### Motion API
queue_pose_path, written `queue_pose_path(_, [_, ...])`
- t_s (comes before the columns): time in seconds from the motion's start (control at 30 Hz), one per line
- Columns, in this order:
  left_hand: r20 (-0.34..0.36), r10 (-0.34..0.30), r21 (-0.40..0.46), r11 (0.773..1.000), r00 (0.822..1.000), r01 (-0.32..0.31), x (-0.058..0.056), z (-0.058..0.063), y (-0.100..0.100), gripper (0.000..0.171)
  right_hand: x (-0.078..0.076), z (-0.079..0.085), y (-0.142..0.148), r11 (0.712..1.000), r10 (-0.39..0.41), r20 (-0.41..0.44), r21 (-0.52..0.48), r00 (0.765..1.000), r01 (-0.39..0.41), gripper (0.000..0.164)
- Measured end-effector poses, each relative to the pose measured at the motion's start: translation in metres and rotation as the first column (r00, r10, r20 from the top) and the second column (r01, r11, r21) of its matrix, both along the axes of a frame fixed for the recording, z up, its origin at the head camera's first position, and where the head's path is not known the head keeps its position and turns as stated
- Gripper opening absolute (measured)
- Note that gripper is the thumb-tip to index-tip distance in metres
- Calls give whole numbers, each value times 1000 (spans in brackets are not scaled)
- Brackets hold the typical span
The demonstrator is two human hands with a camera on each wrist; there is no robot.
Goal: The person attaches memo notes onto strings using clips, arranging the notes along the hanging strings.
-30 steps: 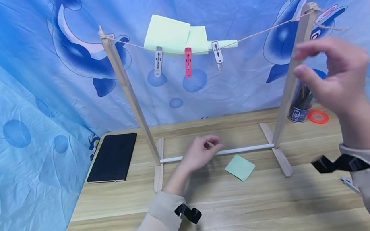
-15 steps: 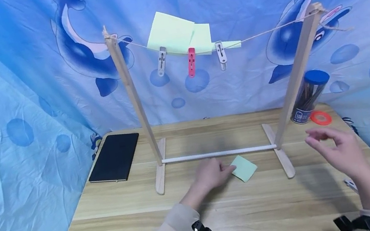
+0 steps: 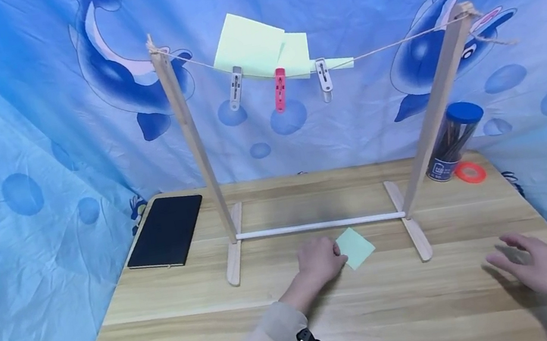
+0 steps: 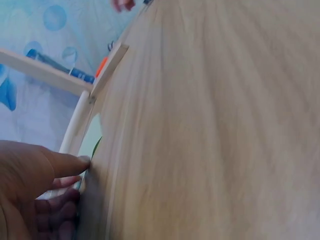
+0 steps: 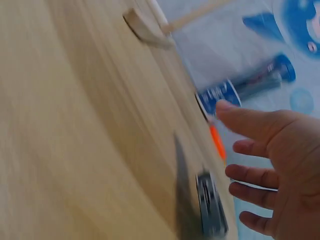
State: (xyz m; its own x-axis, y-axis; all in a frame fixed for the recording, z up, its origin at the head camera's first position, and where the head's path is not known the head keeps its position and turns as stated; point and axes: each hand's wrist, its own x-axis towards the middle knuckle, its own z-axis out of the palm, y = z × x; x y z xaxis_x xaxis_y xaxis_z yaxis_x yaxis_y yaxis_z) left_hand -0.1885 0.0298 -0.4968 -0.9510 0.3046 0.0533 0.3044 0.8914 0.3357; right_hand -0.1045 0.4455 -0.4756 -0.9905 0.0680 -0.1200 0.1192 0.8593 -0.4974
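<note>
A pale green sticky note (image 3: 356, 248) lies on the table, in front of the white rod of a wooden stand. My left hand (image 3: 321, 262) pinches its left corner; in the left wrist view the thumb and fingers meet at the note (image 4: 91, 136), whose edge bends up. At the right my right hand (image 3: 539, 268) hovers with fingers spread and nothing held. Close by it in the right wrist view is a grey clothespin (image 5: 211, 204), hidden behind the hand in the head view. Higher up, two grey clothespins and a pink clothespin (image 3: 280, 90) hold green notes (image 3: 252, 44) on the string.
The stand has two wooden posts (image 3: 196, 147) with a string (image 3: 394, 45) tied between their tops. A black notebook (image 3: 167, 232) lies at the back left. At the back right are a blue-lidded jar (image 3: 450, 141) and an orange ring (image 3: 470, 172). A blue dolphin-print curtain hangs behind.
My left hand has come down from above the rod to the note's left corner and pinched it. My right hand has dropped from beside the right post toward the table, its fingers spreading.
</note>
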Motion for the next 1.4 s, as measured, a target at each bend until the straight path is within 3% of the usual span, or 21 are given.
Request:
queue_pose_path(0.07, [-25,-78,47,996,997,80,-1,-1,-4,4,4,-4,10,1000,8,49,29,999,-9,90])
queue_pose_path(0.13, [-67,-145,62,987,987,149,-1,-1,-6,13,8,-9,18,998,19,66,62,998,-23,94])
queue_pose_path(0.23, [-132,-193,53,978,972,202,0,-3,-7,24,14,-15,26,996,7,92,93,996,-16,98])
queue_pose_path(0.33, [-163,-219,-6,975,962,221,1,-4,-4,39,18,-18,31,994,-23,93,113,995,13,93])
queue_pose_path(0.43, [-148,-250,-102,966,957,237,2,-5,-1,47,20,-20,31,993,-15,33,120,999,11,66])
queue_pose_path(0.53, [-150,-259,-163,958,954,234,3,-6,-1,43,20,-22,29,991,-7,-52,135,999,14,43])
queue_pose_path(0.7, [-209,-226,-152,969,951,197,-1,1,-2,43,20,-23,24,993,-32,-103,112,994,43,49])
queue_pose_path(0.8, [-195,-223,-133,971,955,200,-5,8,-2,46,22,-24,23,994,-2,-147,104,989,17,50])
queue_pose_path(0.9, [-88,-300,-137,948,950,287,-8,12,-2,56,24,-24,23,995,16,-178,99,984,2,42])
queue_pose_path(1.0, [34,-396,-127,909,918,397,-7,14,-1,61,25,-25,24,996,18,-162,88,987,-3,35])
queue_pose_path(1.07, [78,-428,-102,895,901,434,-6,14,-1,61,25,-25,24,997,3,-132,82,991,8,35])
queue_pose_path(1.2, [88,-447,-97,886,890,454,-3,14,1,70,24,-26,24,998,-29,-79,58,996,33,38])
queue_pose_path(1.3, [114,-495,-128,852,861,507,-2,14,4,82,24,-26,24,996,-65,-52,55,997,68,41])
queue_pose_path(1.4, [155,-530,-143,823,834,550,-2,15,7,85,25,-27,25,996,-74,-30,56,997,76,44])
